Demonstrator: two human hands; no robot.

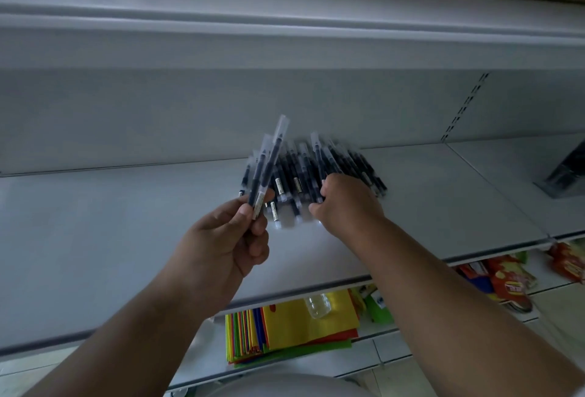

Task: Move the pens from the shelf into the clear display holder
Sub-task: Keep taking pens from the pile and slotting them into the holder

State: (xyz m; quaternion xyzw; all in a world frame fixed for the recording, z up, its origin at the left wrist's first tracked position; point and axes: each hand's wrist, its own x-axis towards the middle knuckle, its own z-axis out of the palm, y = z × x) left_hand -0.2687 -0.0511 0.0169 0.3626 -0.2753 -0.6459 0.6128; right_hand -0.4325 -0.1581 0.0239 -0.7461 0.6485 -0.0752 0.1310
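On the wide white metal shelf (126, 222), a heap of black pens with clear plastic caps (316, 172) lies near the back panel, and both of a person's bare arms reach up toward it from below. The left hand (228, 238) is raised just left of the heap, palm turned toward the camera, its thumb and curled fingers pinching the lower ends of a few held pens of the same black-and-clear kind (269, 159). These stand nearly upright, tilted slightly right, their long axes running from the hand up toward the back panel with the clear caps on top, and they partly overlap the heap's left edge. The right hand (345, 203) rests on the heap's near right side, back of the hand up, fingers curled down into the pens; the blur hides whether they have closed round any. The heaped pens lie flat and fanned, most of them running from the shelf's front toward its back. Below the shelf's front edge, a lower shelf carries a stack of bright yellow, green and red folders (294, 330), with red snack packets (503, 276) to their right.
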